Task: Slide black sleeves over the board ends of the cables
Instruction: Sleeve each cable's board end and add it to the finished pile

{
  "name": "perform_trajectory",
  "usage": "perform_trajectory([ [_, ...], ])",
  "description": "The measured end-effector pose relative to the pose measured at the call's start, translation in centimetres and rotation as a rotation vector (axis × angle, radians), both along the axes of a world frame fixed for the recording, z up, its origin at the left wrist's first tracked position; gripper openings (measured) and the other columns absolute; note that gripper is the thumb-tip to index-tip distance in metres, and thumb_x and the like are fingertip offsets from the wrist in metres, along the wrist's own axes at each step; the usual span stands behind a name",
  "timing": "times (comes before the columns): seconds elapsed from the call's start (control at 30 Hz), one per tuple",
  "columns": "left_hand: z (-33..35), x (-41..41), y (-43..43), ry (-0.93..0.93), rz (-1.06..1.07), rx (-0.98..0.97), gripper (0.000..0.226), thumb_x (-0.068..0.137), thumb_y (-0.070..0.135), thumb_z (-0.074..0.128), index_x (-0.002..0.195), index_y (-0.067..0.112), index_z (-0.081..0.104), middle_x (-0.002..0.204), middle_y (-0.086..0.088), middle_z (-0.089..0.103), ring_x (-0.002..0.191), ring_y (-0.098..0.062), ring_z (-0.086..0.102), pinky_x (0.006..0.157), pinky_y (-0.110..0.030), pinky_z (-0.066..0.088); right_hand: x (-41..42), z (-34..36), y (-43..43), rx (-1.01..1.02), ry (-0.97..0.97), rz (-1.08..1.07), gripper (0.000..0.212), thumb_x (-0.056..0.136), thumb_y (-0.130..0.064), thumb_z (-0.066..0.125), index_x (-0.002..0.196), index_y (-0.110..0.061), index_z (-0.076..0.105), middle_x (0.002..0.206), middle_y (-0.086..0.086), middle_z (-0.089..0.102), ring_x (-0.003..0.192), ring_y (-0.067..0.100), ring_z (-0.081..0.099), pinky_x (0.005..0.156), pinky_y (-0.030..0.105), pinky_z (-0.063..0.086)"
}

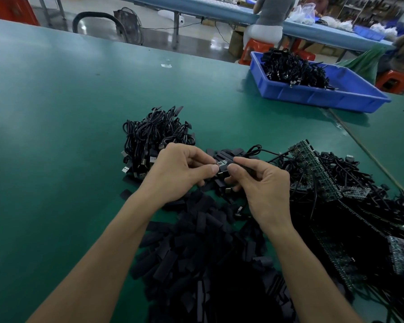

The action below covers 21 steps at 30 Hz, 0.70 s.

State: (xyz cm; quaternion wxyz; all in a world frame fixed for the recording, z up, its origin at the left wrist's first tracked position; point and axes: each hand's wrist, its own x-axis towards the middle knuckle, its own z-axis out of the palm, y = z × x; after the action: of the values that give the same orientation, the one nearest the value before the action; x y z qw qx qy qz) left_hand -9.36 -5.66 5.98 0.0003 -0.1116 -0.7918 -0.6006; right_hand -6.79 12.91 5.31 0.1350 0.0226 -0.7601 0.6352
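This is a factory assembly floor: a long green work table [56, 101] carries bulk heaps of black sleeves [196, 252], bundled cables [154, 131] and strips of circuit boards [313, 166], with a blue plastic bin [324, 99] of more cables toward its far side. Beyond, a person [269, 17] sits on a red stool [254, 48] at another long bench [196, 8], and a floor fan [128, 24] stands nearby

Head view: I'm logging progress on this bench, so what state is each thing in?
left hand: pinches the small board
right hand: grips the cable
small board: bare, no sleeve on it
cable: held, trailing right
sleeve pile: loose, unused
cable heap: coiled bundles
blue bin: partly filled with bundles
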Motion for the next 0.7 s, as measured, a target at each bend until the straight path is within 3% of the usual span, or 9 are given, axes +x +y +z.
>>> perform_trajectory([
  [0.13,0.1,0.0,-0.1,-0.020,-0.016,0.029,0.010,0.082,0.014,0.082,0.083,0.021,0.076,0.068,0.005,0.074,0.058,-0.008,0.068,0.059,-0.016,0.052,-0.2,0.1,0.4,-0.019,-0.032,0.050,0.024,0.085,-0.011,0.078,0.108,-0.014,0.073,0.072,0.002,0.076,0.064,0.013,0.073,0.062,0.017,0.054],
  [0.33,0.4,0.3,-0.1,-0.060,-0.072,0.062,0.012,0.084,0.007,0.079,0.087,0.018,0.075,0.064,0.008,0.072,0.056,0.000,0.063,0.051,-0.007,0.043,-0.6,1.0,1.7,0.003,-0.052,0.194,0.026,0.081,-0.006,0.079,0.101,-0.022,0.073,0.071,0.004,0.076,0.059,0.009,0.070,0.060,0.016,0.053],
  [0.7,0.5,0.6,0.1,-0.096,-0.113,0.063,0.016,0.081,0.010,0.081,0.091,0.020,0.074,0.073,0.003,0.076,0.064,-0.003,0.068,0.058,-0.012,0.048,-0.8,1.5,1.8,0.131,-0.048,0.380,0.024,0.083,-0.005,0.077,0.099,-0.023,0.076,0.078,0.005,0.077,0.067,0.017,0.073,0.063,0.021,0.056],
])
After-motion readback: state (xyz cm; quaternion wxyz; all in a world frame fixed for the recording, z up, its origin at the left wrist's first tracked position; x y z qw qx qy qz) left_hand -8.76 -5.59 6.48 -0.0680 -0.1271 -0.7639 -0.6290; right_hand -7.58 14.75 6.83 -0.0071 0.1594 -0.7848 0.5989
